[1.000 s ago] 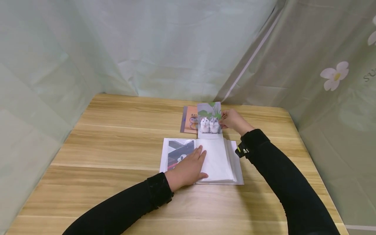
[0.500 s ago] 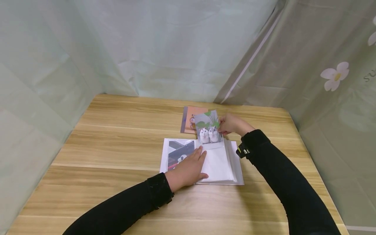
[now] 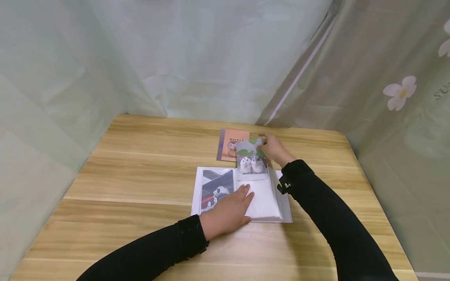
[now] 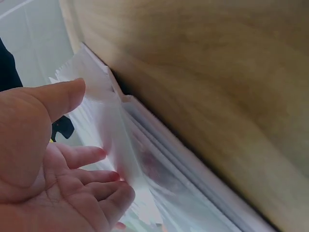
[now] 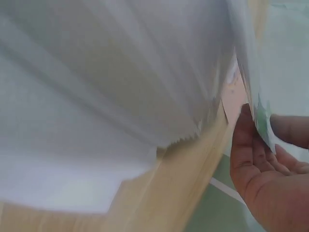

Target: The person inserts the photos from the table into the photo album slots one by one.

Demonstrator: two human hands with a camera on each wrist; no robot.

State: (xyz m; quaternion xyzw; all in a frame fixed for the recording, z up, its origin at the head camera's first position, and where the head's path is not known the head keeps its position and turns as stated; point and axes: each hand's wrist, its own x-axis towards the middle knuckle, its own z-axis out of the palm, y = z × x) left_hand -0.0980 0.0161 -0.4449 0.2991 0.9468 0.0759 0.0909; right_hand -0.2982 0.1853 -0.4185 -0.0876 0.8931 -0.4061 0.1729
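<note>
An open photo album (image 3: pixel 286 208) lies on the wooden table, a dark picture (image 3: pixel 216 183) in its left sleeve and a white page (image 3: pixel 261 201) on the right. The hamster photo (image 3: pixel 251 160) overlaps the top of that page, its lower part in the sleeve. My right hand (image 3: pixel 275 149) pinches the photo near its upper right edge; in the right wrist view the thumb and fingers (image 5: pixel 244 150) lie on either side of it. My left hand (image 3: pixel 228 210) rests with extended fingers on the album's lower middle. In the left wrist view its fingertips (image 4: pixel 116 179) touch the clear sleeve.
Behind the album lies an orange card (image 3: pixel 236 134) with a grey-purple strip, partly covered by the hamster photo. A pale curtain (image 3: pixel 211 58) stands along the table's far edge. Several album pages (image 5: pixel 145 96) fan out beside the right wrist.
The hamster photo has moved down toward the album, its lower part now within the page's sleeve. My right hand has shifted to its upper right edge. The left hand has slid slightly down.
</note>
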